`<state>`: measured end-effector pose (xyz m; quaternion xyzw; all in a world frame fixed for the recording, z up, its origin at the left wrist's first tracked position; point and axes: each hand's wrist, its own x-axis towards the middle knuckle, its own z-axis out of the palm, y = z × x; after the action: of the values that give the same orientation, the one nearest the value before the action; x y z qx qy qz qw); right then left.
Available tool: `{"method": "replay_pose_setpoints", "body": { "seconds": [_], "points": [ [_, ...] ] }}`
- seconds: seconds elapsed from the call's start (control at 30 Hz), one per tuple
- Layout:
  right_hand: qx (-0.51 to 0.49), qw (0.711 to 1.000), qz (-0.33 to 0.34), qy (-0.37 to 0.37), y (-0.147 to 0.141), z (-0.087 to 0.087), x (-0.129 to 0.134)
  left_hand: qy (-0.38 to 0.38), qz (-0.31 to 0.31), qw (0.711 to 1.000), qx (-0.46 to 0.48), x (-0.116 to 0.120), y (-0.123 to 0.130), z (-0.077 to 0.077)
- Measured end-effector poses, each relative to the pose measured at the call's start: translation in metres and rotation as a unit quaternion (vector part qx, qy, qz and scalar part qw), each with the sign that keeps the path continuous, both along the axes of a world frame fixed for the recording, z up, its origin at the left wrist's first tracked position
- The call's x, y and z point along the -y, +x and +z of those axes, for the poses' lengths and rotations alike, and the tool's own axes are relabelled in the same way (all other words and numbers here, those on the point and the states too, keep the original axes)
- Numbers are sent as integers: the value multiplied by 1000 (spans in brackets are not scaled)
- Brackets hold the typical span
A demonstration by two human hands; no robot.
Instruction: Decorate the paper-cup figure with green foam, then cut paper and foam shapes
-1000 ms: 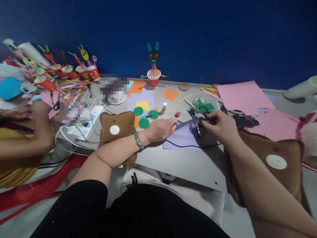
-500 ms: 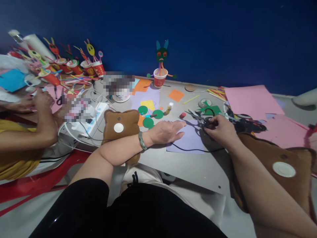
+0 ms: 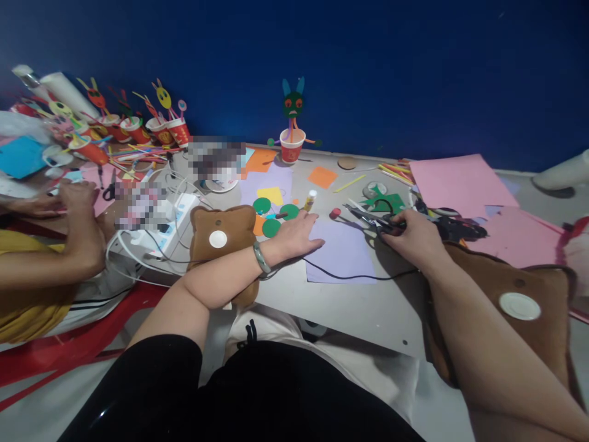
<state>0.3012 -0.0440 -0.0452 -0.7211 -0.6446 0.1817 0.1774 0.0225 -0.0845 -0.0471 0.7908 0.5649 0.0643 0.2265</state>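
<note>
My right hand (image 3: 413,237) grips the black handles of a pair of scissors (image 3: 368,216), whose blades point left above the table. Fingers stretched, my left hand (image 3: 297,236) is open at the left edge of a purple paper sheet (image 3: 345,253). Just beyond its fingertips stands a glue stick (image 3: 310,202), and a red cap (image 3: 335,213) lies to the right of it. Green paper circles (image 3: 272,228) and a small orange sheet (image 3: 259,226) lie left of that hand, which partly covers one circle. A cut green paper scrap (image 3: 399,200) rests behind the scissors.
A red paper cup with a green-headed figure (image 3: 292,147) stands by the blue wall. Pink sheets (image 3: 462,178) are at right. Brown cushions (image 3: 221,230) flank my arms, and a black cord crosses the purple sheet. At left are a power strip (image 3: 177,224) and a co-worker's arm (image 3: 78,239).
My left hand has shifted left over the purple sheet toward the glue stick and green circles, its fingers now pointing more away from me. My right hand keeps hold of the scissors.
</note>
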Motion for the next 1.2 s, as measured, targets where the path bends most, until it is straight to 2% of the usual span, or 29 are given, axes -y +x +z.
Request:
{"method": "replay_pose_setpoints", "body": {
  "seconds": [0.1,0.33,0.47,0.63,0.77,0.83,1.07,1.2],
  "points": [
    [15,1000,9,1,-1,0,1,-18,15,999,33,-4,-1,-1],
    [47,998,32,2,1,-2,3,3,-6,999,51,-9,-3,-7],
    [47,999,11,-10,1,-1,2,70,-74,995,19,-4,-1,-6],
    [5,999,-31,42,0,0,1,220,-217,951,-4,6,1,-4],
    [-52,991,-73,96,0,0,2,329,-268,905,23,9,-3,-7],
    [-99,983,-94,119,0,0,2,355,-291,887,52,9,-5,-9],
    [-225,951,-101,186,2,-7,-3,276,-354,883,138,20,-3,-2],
    [-266,935,-69,223,2,-10,-3,287,-354,875,164,22,-3,-3]
  ]
}}
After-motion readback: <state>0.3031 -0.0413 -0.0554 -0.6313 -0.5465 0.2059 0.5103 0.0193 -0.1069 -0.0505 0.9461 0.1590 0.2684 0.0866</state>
